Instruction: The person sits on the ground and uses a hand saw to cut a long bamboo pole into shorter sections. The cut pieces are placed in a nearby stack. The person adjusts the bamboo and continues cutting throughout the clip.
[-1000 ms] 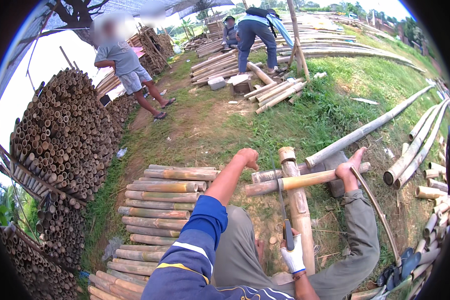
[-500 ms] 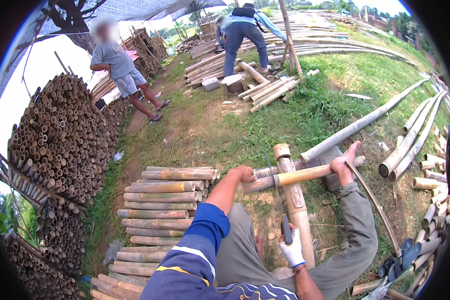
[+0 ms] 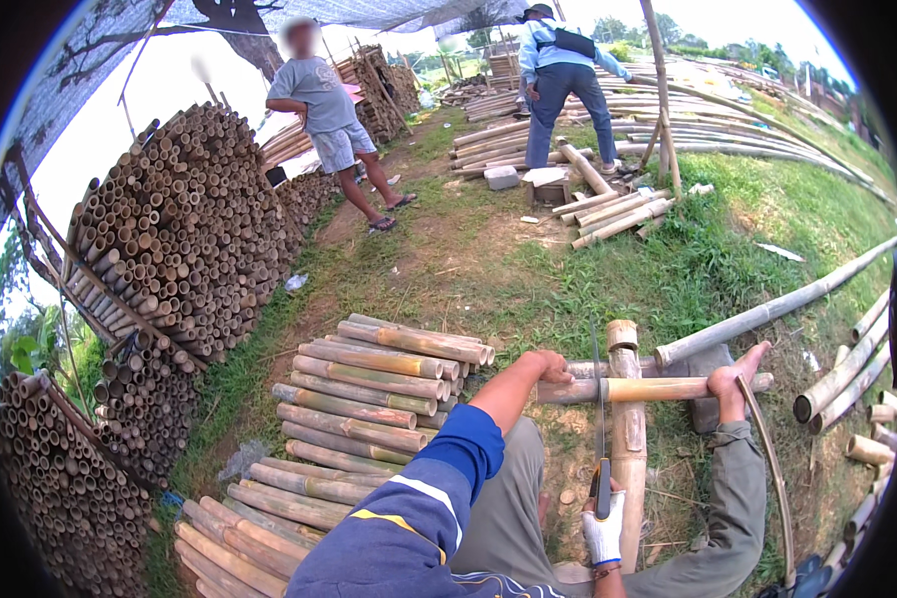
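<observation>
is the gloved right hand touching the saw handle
Touching: the head view shows the right hand gripping the saw handle, its dark upper part sticking out above the fingers.

- Bright outdoor daylight is filling the whole scene.
- In the upper left of the frame, the sky (image 3: 159,85) is glaring white and losing its details.
- On the right side, the grass (image 3: 752,184) is catching stronger light and is looking pale.
- At the left, the bamboo stack (image 3: 184,214) is appearing darker, with shadows inside its openings.
- Fisheye distortion is curving the poles (image 3: 738,149) toward the upper right rim.
- Black is surrounding the round view, with blue fringes glowing along the left edge.
- A soft blur is covering the head of the standing person (image 3: 324,95).
- The saw blade (image 3: 600,424) is looking faint toward its upper end.
</observation>
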Demonstrator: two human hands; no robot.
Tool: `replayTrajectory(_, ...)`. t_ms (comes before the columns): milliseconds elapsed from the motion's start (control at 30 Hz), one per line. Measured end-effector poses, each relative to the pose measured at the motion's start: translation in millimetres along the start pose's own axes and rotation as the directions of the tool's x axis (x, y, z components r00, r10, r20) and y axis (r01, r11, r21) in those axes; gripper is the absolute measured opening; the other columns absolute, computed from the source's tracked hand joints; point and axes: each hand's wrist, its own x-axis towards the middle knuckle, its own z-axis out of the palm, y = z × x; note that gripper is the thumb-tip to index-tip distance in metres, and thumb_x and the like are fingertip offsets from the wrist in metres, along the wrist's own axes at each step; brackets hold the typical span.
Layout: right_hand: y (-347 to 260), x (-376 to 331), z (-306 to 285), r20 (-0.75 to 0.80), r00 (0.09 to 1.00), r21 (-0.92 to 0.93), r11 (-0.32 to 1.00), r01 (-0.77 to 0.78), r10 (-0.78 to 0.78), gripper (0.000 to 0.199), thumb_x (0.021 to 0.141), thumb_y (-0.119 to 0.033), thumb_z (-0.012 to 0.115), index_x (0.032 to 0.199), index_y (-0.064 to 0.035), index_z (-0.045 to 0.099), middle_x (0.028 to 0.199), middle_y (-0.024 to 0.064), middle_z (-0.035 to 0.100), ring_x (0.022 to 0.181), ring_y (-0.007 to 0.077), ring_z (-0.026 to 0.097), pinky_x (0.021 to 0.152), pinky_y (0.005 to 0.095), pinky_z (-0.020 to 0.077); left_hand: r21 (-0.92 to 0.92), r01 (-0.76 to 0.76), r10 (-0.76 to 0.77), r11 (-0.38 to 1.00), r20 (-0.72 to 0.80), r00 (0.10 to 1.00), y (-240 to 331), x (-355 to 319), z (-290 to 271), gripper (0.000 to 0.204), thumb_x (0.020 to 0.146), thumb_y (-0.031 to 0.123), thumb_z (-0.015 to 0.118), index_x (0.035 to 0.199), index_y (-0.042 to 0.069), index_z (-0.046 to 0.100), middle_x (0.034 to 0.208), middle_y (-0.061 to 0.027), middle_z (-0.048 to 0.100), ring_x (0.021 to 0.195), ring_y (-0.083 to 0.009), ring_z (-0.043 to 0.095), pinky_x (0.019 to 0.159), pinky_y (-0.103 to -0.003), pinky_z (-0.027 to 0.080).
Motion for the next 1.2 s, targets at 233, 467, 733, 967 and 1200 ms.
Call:
replayTrajectory(233,13.7,1.4,-1.6,-0.016,1.000,0.048,0.999,-0.016,0.017,0.058,0.090,0.003,0.063,0.146,-0.0034,0.049,0.127,0.0132,0.061,0.111,0.0229,0.063,0.099,0.0342,0.0518,-0.004,0.025,-0.025,1.000,0.015,1.000,7.0,5.2,-3.0,0.072,0.101,0.071,0.050,0.134,0.011,0.073,0.129,-0.0221,0.073,0.122,-0.0414,0.068,0.106,-0.051,0.052)
replayTrajectory(467,-9.9,-1.0,-3.5,0.034,0.994,0.043,0.994,-0.104,0.103,0.058,0.089,0.003,0.065,0.144,-0.0029,0.050,0.126,0.0129,0.062,0.107,0.0229,0.064,0.094,0.0351,0.0536,-0.031,0.018,-0.019,0.999,-0.007,1.000,-1.9,2.0,4.2,0.072,0.101,0.071,0.051,0.134,0.011,0.073,0.131,-0.0210,0.073,0.124,-0.0407,0.067,0.106,-0.049,0.052)
replayTrajectory(733,4.1,0.2,-3.9,-0.011,1.000,0.016,1.000,-0.019,0.019,0.058,0.087,0.005,0.064,0.144,-0.0013,0.051,0.128,0.0131,0.061,0.112,0.0229,0.062,0.100,0.0349,0.0515,-0.014,0.018,-0.017,1.000,0.010,1.000,15.2,0.2,-5.0,0.069,0.100,0.071,0.053,0.139,0.017,0.072,0.135,-0.0183,0.072,0.127,-0.0394,0.067,0.109,-0.049,0.052)
replayTrajectory(967,10.4,0.4,-1.6,-0.005,1.000,0.008,1.000,-0.008,0.008,0.059,0.087,0.004,0.064,0.145,-0.0018,0.050,0.130,0.0145,0.061,0.116,0.0246,0.063,0.101,0.0362,0.0512,0.013,-0.003,0.003,1.000,0.017,1.000,3.9,5.1,-5.7,0.071,0.100,0.073,0.052,0.138,0.017,0.072,0.133,-0.0189,0.073,0.125,-0.0401,0.067,0.108,-0.049,0.052)
replayTrajectory(1200,-14.2,-1.3,-5.7,0.018,0.999,0.053,0.997,-0.051,0.050,0.057,0.089,0.000,0.066,0.144,-0.0015,0.048,0.124,0.0126,0.060,0.110,0.0210,0.061,0.098,0.0331,0.0509,-0.002,-0.019,0.020,1.000,0.034,0.999,4.9,3.1,-4.9,0.081,0.096,0.077,0.053,0.133,0.008,0.073,0.132,-0.0206,0.073,0.125,-0.0403,0.067,0.106,-0.050,0.053)
